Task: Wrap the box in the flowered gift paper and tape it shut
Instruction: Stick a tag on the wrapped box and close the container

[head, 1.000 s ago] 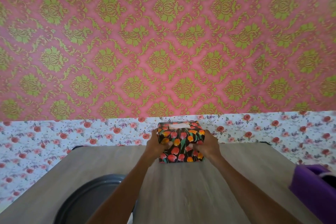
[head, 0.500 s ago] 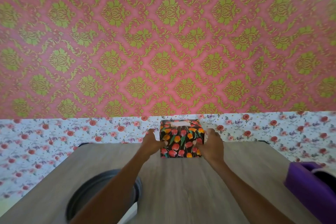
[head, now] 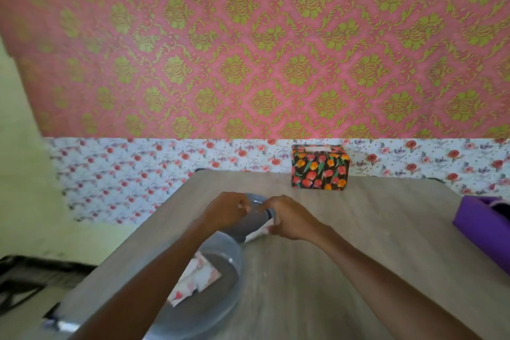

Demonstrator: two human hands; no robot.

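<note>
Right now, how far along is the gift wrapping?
Done: the box stands alone at the far edge of the table, covered in flowered paper, with a pale strip, likely tape, on top. In hand: the left hand and right hand are at the rim of the grey tray; blur hides whether they grip it. Left: apparently only clearing the paper scraps in it.

One box wrapped in black paper with red and orange tulips (head: 320, 167) stands at the far edge of one grey-brown wooden table (head: 345, 257). One grey round tray (head: 226, 262) lies near left. Two pale flowered paper scraps show in it, one nearer (head: 204, 276) and one farther (head: 256, 233); blur may hide more. One purple container (head: 485, 226) sits at the right edge. Two bare hands, the left hand (head: 225, 211) and the right hand (head: 289, 219), are at the tray's far rim
</note>
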